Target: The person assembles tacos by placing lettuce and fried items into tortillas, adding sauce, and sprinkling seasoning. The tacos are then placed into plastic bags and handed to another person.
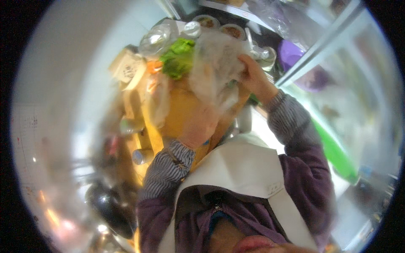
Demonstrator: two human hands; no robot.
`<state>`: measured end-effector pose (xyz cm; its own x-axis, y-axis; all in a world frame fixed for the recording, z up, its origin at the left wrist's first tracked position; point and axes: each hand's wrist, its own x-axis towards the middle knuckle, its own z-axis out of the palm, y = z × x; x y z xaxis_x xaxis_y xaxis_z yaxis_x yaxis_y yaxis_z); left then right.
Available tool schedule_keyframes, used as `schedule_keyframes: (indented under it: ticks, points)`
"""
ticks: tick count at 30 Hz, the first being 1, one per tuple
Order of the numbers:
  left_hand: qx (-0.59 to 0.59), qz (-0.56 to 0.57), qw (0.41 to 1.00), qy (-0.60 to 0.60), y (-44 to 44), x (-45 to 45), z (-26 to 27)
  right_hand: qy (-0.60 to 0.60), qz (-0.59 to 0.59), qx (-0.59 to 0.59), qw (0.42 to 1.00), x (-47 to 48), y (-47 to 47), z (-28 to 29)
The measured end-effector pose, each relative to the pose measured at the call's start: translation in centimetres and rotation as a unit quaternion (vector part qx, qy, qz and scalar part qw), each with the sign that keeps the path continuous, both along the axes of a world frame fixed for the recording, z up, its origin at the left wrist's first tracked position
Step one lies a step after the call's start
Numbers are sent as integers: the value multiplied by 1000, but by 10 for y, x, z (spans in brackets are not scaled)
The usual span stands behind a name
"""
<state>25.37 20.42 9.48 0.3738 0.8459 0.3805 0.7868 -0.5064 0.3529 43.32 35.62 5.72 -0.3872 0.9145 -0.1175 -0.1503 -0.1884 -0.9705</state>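
Observation:
A thin, translucent plastic bag (218, 63) lies between my two hands above a yellow-brown work surface (178, 110). My right hand (256, 77) grips the bag's right side with bent fingers. Lower down, my left hand (201, 125) is at the bag's bottom end; blur hides its fingertips, so its grip is unclear. Green leafy lettuce (178, 58) sits just left of the bag. Beside the lettuce are an orange item (154, 67) and another clear plastic bag (158, 101). The contents of the bag by my hands are hard to make out.
Round containers of food (232, 31) stand at the back, near a clear plastic-wrapped item (156, 39). A paper package with writing (129, 69) and a small cylindrical container (142, 156) are at left. A dark round pan (109, 205) is lower left; a purple bowl (289, 55) is right.

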Motion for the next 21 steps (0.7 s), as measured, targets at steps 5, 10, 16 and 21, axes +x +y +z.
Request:
schedule_keyframes:
  ticks: [5,10,16,21]
  points:
    - [173,188,966,-49,-2,-34,8,109,-104,-8,989,-66,6,0]
    - [191,202,959,-57,6,-71,18,-83,23,153,984,-45,-4,1]
    - [186,207,959,-50,22,-89,30,-287,-252,477,792,-27,28,-16]
    - [174,255,951,9,22,-87,45,-249,-170,463,834,-40,52,-26]
